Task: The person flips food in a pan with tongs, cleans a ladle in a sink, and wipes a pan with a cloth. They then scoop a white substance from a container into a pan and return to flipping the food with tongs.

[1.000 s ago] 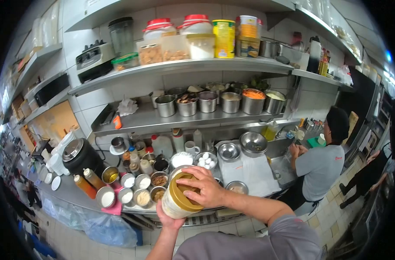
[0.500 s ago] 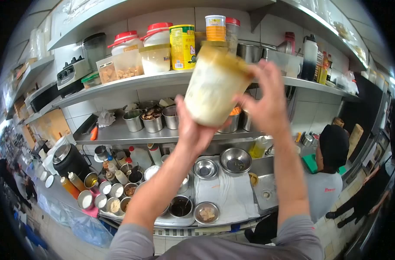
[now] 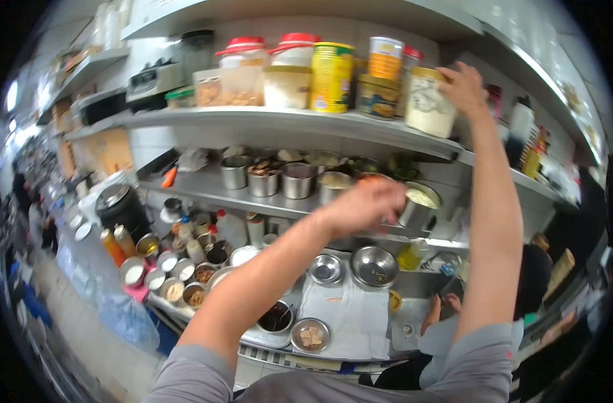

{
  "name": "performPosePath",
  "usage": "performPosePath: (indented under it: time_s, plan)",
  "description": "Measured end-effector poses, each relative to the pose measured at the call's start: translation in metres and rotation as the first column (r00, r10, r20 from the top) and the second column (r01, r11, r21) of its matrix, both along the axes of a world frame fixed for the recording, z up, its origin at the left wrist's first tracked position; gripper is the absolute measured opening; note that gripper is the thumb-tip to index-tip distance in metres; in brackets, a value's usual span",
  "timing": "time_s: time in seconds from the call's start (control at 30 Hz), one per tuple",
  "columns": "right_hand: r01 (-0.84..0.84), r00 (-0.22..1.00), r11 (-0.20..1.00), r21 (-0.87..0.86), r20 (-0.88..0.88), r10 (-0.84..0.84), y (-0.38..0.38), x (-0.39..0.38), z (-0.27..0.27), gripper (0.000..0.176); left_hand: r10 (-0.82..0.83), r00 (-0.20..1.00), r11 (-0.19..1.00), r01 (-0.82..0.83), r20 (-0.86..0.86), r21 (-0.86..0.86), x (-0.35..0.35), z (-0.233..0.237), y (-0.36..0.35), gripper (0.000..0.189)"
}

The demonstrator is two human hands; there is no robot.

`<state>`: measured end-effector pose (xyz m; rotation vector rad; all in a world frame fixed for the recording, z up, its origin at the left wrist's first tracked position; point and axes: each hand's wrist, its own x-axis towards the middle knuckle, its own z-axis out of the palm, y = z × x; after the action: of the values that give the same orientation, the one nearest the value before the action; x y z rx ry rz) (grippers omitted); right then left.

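Observation:
A clear jar of white powder with a yellowish lid [image 3: 430, 107] stands upright on the upper shelf, near its right part. My right hand [image 3: 464, 88] is at the jar's lid from the right, its fingers spread and touching or very near the rim. My left hand [image 3: 370, 207] hangs in front of the lower shelf's metal pots, fingers loosely bent and blurred; whether they pinch anything is not clear. Left of the jar are a dark-labelled tin [image 3: 378, 97], an orange-and-white can [image 3: 385, 58] and a yellow tin [image 3: 331, 77].
Metal pots [image 3: 298, 181] line the lower shelf. Below are steel bowls [image 3: 374, 267], a white cloth [image 3: 350, 316], sauce bottles [image 3: 111, 245] and small containers. A person in grey [image 3: 437, 336] is at the sink on the right, close to my right arm. Bottles [image 3: 519, 127] stand at the upper right.
The jar, earlier held tilted between both hands, now stands on the upper shelf. My left hand has come off it and dropped; my right hand has moved up and right. The view has shifted.

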<state>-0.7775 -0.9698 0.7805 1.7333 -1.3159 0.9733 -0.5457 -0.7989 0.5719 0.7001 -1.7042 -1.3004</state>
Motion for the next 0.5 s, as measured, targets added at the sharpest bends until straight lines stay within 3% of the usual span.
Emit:
performPosePath:
  time_s: [0.1,0.13,0.2,0.27,0.3,0.33,0.37,0.4,0.47,0.5]
  plan:
    - [0.195,0.969,0.98,-0.035,-0.149,-0.198,0.021,0.025,-0.003,0.054,-0.039,0.962,0.989,0.075,0.271,-0.125,0.063,-0.079,0.052,0.053]
    - [0.236,0.92,0.958,-0.166,-0.279,-0.275,-0.015,0.021,0.001,0.057,0.006,0.94,0.984,0.054,0.342,-0.168,0.088,-0.107,0.077,0.053]
    - [0.039,0.959,0.961,-0.274,-0.259,-0.113,0.024,0.052,-0.021,0.056,0.23,0.926,0.972,-0.236,0.3,-0.018,0.136,-0.171,0.137,0.051]
    - [-0.246,0.969,0.873,-0.421,-0.129,0.211,0.063,0.098,-0.062,0.055,0.499,0.853,0.824,-0.521,0.153,0.223,0.179,-0.259,0.204,0.051]
    - [-0.375,0.918,0.798,-0.472,-0.065,0.392,0.078,0.125,-0.098,0.055,0.61,0.778,0.684,-0.614,0.152,0.394,0.194,-0.289,0.251,0.052]
    - [-0.49,0.831,0.715,-0.499,-0.02,0.556,0.093,0.156,-0.138,0.054,0.702,0.683,0.591,-0.717,0.202,0.369,0.212,-0.341,0.297,0.052]
    - [-0.603,0.718,0.636,-0.482,0.019,0.696,0.108,0.191,-0.189,0.054,0.781,0.539,0.421,-0.827,0.314,0.373,0.229,-0.397,0.34,0.054]
    - [-0.716,0.585,0.549,-0.431,0.06,0.809,0.123,0.227,-0.244,0.053,0.848,0.429,0.271,-0.855,0.311,0.443,0.233,-0.408,0.4,0.056]
    - [-0.947,0.237,0.288,-0.144,0.295,0.926,0.152,0.304,-0.371,0.052,0.906,0.051,-0.178,-0.854,0.42,0.489,0.232,-0.49,0.505,0.051]
    - [-0.995,0.076,0.026,0.097,0.552,0.83,0.18,0.342,-0.44,0.052,0.895,-0.069,-0.356,-0.708,0.441,0.61,0.224,-0.503,0.553,0.049]
